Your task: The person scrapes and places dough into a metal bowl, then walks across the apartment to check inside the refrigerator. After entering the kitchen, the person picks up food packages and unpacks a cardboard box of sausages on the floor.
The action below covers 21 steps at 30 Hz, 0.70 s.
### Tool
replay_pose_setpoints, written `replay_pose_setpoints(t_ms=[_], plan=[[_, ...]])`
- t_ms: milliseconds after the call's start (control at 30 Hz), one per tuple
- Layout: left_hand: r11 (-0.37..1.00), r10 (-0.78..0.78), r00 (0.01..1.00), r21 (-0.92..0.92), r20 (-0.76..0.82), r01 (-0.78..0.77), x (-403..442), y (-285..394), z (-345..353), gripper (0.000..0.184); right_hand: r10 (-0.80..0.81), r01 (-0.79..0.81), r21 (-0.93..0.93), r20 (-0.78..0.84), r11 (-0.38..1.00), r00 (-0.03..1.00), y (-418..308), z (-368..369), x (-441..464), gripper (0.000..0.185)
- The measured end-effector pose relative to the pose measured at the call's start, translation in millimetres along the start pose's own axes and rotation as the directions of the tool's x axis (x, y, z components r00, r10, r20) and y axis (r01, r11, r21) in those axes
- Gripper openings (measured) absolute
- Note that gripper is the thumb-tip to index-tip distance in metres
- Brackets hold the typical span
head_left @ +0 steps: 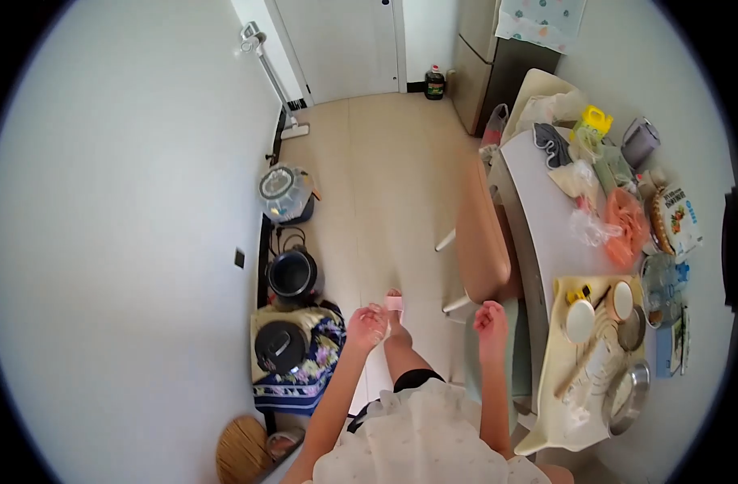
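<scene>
My left hand (367, 325) is held out in front of my body over the tiled floor, its fingers loosely bent and slightly apart, with nothing visible in it. Below and to its left is a black lid (281, 348) on a floral cloth (325, 343). My right hand (490, 317) is curled in a loose fist, and nothing shows in it. It hangs just in front of the brown chair (483, 242) and over a pale green seat (506, 355), apart from the table. A foot in a pink slipper (395, 304) shows between the hands.
Along the left wall stand a black pot (292, 274), a glass-topped appliance (286, 194) and a stick vacuum (272, 73). At right, a white table (538, 218) holds bags, a yellow jug (595, 123) and a cream mat (558, 379) with bowls. A closed door (341, 44) and a fridge (471, 77) stand ahead.
</scene>
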<state>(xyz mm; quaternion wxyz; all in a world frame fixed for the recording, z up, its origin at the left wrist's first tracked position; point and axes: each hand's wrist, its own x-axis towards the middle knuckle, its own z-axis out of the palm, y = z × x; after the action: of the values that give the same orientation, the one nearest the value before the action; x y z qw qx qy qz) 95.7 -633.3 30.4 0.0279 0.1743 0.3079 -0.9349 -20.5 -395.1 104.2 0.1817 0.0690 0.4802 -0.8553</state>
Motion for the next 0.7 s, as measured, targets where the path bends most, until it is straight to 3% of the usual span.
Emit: replay_pose_setpoints(t_ms=[67,133,200,233,400,467,500,567,700], plan=[[0.931,0.167,0.974,0.348,-0.153,-0.105,42.9,0.9,35.1,0.01,-0.018,0.018,-0.074,0.007,0.997,1.0,0.0,25.0,35.5,0.013],[0.92,0.164,0.969,0.383,-0.183,-0.083,87.0,-2.6,89.3,0.011,-0.045,0.054,-0.112,0.079,0.992,0.996,-0.3,55.2,81.0,0.013],[0.907,0.146,0.968,0.417,-0.204,-0.049,139.2,3.5,143.2,0.012,0.099,-0.063,-0.226,0.15,0.972,0.984,0.3,90.6,133.7,0.013],[0.902,0.148,0.974,0.428,-0.17,-0.062,162.3,9.5,165.8,0.012,0.09,-0.04,-0.269,0.174,0.962,0.981,0.5,111.1,161.1,0.014],[0.939,0.04,0.996,0.344,-0.084,-0.009,243.0,66.4,254.7,0.012,0.206,-0.029,-0.457,0.341,0.889,0.917,18.0,207.7,301.0,0.018],[0.968,0.042,0.999,0.246,-0.006,-0.04,268.1,107.4,278.8,0.01,0.22,0.068,-0.528,0.462,0.847,0.859,25.6,244.2,347.5,0.018],[0.971,0.102,0.994,0.219,-0.037,-0.092,279.8,124.4,295.1,0.01,0.209,0.077,-0.533,0.455,0.842,0.865,28.6,262.4,371.5,0.018],[0.972,0.147,0.986,0.193,-0.072,-0.131,306.1,162.3,316.8,0.009,0.172,0.294,-0.617,0.582,0.73,0.795,34.7,294.7,420.0,0.02],[0.958,0.224,0.972,0.199,-0.07,-0.206,394.8,243.7,370.3,0.013,0.255,0.393,-0.697,0.632,0.6,0.731,48.9,357.7,535.8,0.028]])
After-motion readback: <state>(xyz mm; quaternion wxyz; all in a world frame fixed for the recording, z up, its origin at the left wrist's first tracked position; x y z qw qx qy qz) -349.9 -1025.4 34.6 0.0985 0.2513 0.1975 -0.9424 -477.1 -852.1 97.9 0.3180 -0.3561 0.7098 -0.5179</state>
